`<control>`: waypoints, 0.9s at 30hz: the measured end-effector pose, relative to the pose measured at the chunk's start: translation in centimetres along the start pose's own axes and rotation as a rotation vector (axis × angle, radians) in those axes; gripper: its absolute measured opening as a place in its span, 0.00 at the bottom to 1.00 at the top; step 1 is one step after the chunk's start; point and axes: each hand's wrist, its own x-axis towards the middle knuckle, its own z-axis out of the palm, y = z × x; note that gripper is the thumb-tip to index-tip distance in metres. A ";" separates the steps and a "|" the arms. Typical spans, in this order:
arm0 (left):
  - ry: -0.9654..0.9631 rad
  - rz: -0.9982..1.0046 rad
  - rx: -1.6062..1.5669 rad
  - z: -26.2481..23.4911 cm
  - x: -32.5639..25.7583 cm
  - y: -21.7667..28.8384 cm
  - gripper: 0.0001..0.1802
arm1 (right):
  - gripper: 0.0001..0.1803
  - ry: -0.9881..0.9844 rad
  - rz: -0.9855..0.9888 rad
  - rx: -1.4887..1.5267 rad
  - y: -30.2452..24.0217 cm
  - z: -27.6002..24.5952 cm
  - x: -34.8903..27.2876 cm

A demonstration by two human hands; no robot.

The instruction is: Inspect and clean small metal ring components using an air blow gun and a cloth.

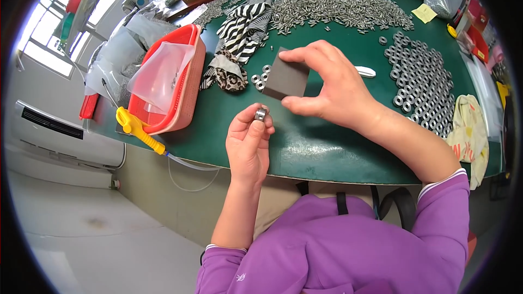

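My left hand pinches a small metal ring between thumb and fingertips, just above the near edge of the green table. My right hand grips a dark grey square block by its top and lower edges, tilted on the table. Three more metal rings lie on the table just left of the block.
A big patch of metal rings lies at the right, a heap of small metal pins at the back. A striped cloth, a red basket with a plastic bag, a yellow tool and a yellowish rag surround them.
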 end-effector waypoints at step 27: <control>0.073 -0.043 0.011 1.6 -0.1 0.4 0.14 | 0.31 -0.140 -0.171 0.206 -3.5 0.7 -1.3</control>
